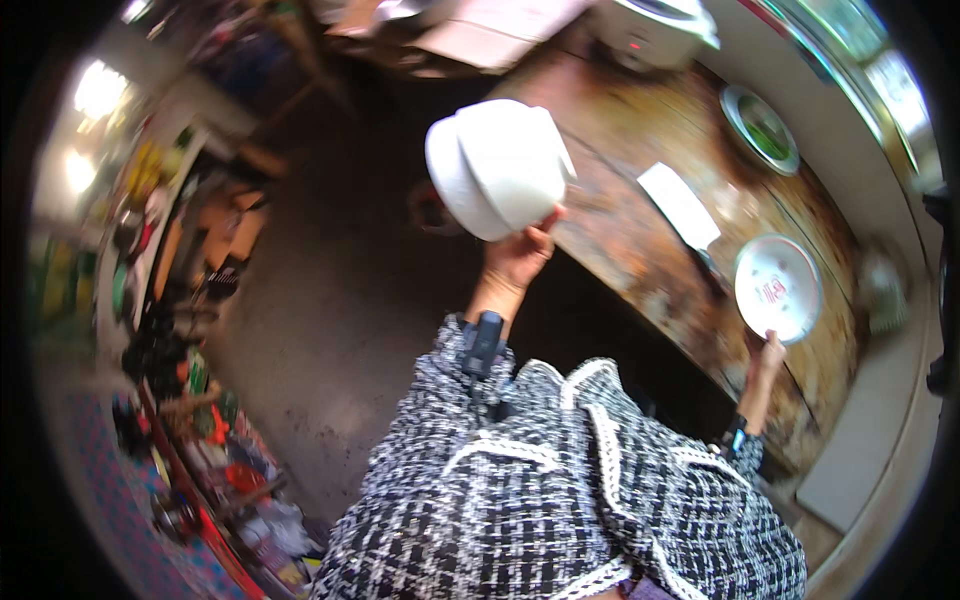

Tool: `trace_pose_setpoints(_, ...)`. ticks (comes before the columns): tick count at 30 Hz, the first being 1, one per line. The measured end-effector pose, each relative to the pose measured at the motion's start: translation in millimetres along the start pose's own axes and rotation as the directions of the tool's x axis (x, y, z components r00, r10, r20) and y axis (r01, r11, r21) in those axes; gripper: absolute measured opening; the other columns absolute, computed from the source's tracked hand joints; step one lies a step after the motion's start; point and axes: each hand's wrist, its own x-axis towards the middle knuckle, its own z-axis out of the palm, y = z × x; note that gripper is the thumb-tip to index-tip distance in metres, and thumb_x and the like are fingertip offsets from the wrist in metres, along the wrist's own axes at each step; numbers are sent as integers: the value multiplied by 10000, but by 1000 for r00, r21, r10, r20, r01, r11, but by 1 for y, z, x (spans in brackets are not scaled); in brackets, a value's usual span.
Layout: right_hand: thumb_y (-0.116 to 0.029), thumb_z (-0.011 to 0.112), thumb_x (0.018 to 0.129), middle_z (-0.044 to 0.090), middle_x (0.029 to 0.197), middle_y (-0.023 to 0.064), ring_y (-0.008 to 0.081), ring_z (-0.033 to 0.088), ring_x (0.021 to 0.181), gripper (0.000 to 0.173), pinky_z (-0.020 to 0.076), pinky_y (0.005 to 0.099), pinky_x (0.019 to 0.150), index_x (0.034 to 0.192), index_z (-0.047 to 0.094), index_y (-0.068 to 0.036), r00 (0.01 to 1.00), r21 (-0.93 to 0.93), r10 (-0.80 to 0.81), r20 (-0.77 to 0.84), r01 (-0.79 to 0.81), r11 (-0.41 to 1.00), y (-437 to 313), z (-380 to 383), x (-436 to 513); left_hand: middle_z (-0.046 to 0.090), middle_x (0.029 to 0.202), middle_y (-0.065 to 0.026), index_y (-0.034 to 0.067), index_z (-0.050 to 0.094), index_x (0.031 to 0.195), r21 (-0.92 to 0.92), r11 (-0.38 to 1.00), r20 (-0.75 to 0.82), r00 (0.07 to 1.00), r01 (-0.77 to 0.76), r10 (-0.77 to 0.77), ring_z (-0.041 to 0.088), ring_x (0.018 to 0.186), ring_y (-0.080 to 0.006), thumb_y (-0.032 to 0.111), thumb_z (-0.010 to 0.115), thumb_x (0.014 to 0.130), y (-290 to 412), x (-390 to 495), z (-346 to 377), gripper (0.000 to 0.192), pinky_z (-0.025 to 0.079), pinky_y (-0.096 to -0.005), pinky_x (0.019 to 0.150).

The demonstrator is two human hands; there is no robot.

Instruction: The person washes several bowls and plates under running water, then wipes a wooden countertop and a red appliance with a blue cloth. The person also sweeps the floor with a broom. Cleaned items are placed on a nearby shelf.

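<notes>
My left hand (pixel 519 259) grips several white bowls (pixel 499 169) bunched together, tilted and held up beyond the table's edge, above the floor. Their overlap hides how deep each one is. At the right, my right hand (pixel 766 360) holds a white dish (pixel 778 289) with a red pattern by its near rim, thumb on top. The dish is over the wooden table (pixel 622 247); whether it touches the wood I cannot tell. Close beside it lies a cleaver (pixel 681 206), blade pointing away and dark handle towards the dish.
A metal-rimmed bowl of green vegetables (pixel 763 135) stands at the table's back. A white rice cooker (pixel 652 34) with a red light is at the far end. Left of the dark floor (pixel 322 360) are cluttered shelves and goods (pixel 225 450). A blurred glass jar (pixel 883 289) stands by the wall.
</notes>
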Motion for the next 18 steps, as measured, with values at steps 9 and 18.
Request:
trace_pose_setpoints(9, -219, 510, 783, 610, 848, 127, 249, 615, 681, 346, 515, 334, 570, 1000, 550, 47, 937, -132, 202, 284, -171, 976, 76, 20, -25, 496, 1303, -187, 78, 472, 1312, 194, 939, -121, 943, -283, 309, 519, 1123, -467, 224, 497, 948, 8, -128, -59, 393, 613, -339, 677)
trace_pose_setpoints(18, -258, 516, 856, 622, 717, 90, 192, 627, 587, 226, 540, 306, 522, 886, 554, -38, 660, -401, 411, 629, -177, 899, 105, 160, 8, 398, 1403, -186, 80, 419, 1360, 11, 671, -11, 671, -741, 741, 483, 1189, -428, 202, 533, 929, -9, -266, -50, 462, 598, -389, 762)
